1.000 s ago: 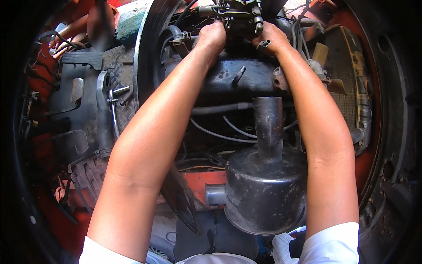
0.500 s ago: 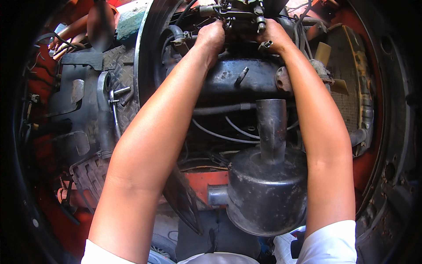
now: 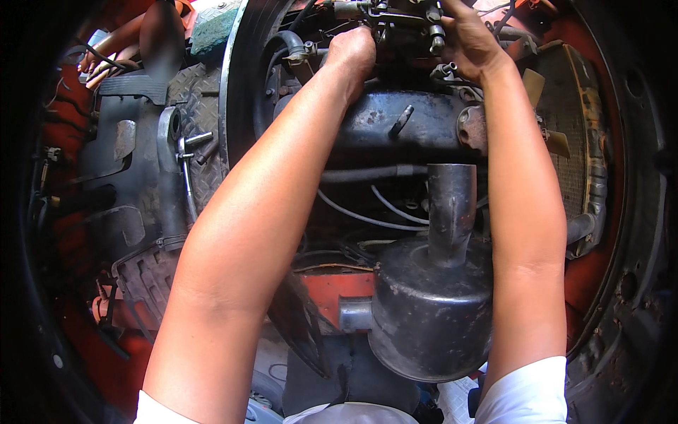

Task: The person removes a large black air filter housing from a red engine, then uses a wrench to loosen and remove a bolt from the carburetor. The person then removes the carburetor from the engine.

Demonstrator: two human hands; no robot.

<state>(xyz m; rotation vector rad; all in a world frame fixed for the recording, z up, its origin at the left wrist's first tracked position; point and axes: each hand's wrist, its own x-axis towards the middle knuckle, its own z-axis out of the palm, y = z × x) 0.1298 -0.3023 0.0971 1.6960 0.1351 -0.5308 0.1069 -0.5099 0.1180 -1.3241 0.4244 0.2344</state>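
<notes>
Both my arms reach over an engine, hands at its far side. My left hand (image 3: 352, 58) is closed beside a metal linkage assembly (image 3: 395, 15) with rods and fittings. Its fingers curl behind, and whatever they grip is hidden. My right hand (image 3: 480, 44) is to the right of that assembly, next to a hanging metal joint (image 3: 436, 39), its fingers apart and partly cut off by the upper edge. Below the hands lies a rounded black engine cover (image 3: 381, 116) with an upright stud (image 3: 401, 120).
A black canister with a tall pipe (image 3: 431, 304) stands between my forearms. A radiator (image 3: 575, 120) and fan blade (image 3: 558, 143) are at the right. On the left, a ratchet wrench (image 3: 188, 166) lies near a tread-plate floor (image 3: 201, 92) and a pedal (image 3: 134, 86). Pale cables (image 3: 395, 210) run below the cover.
My right hand has moved up and right from behind the assembly, its fingers now spread. My left hand stays closed beside the assembly. The whole view has shifted slightly.
</notes>
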